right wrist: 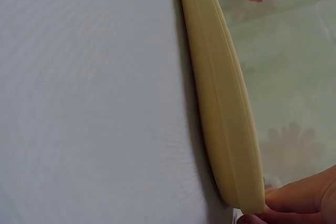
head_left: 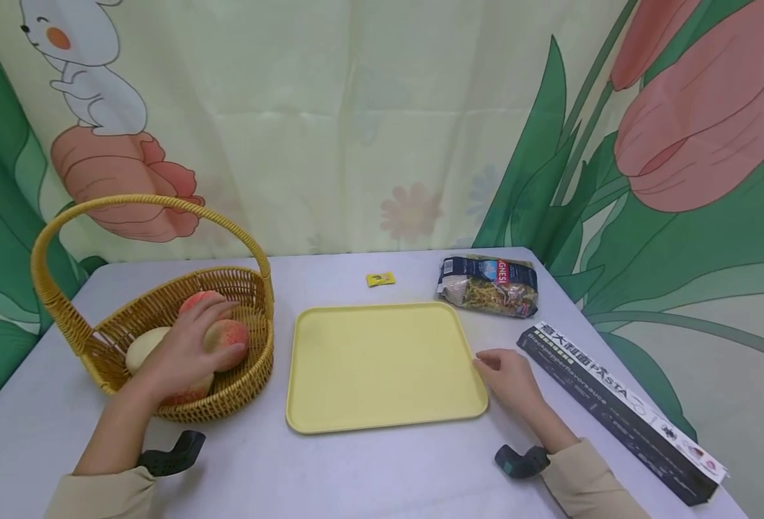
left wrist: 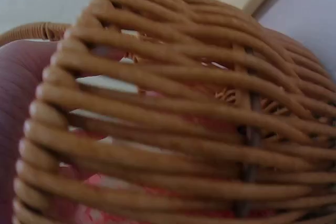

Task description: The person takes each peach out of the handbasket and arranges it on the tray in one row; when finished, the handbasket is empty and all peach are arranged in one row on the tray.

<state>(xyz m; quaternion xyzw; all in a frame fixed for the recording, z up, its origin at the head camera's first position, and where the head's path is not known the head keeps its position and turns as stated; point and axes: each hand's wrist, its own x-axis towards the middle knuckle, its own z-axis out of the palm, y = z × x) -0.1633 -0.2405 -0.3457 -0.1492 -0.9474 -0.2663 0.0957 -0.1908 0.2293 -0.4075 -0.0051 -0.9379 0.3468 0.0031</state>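
Left hand (head_left: 184,346) is down in the basket (head_left: 252,386), palm low, with a reddish peach (head_left: 231,339) sitting right between the thumb and fingers. Fingers are spread over it, thumb along the near side, but from here I can't tell if they've actually clamped on. Forearm comes in over the near rim. Also in there: a pale fruit (head_left: 143,348) left of the hand, another peach (head_left: 197,298) behind the fingers, and one more (head_left: 190,393) under the wrist. Meanwhile the right hand (head_left: 510,378) pinches the right edge of the yellow tray (head_left: 382,367), thumb and fingers together on the rim; the tray has nothing on it.
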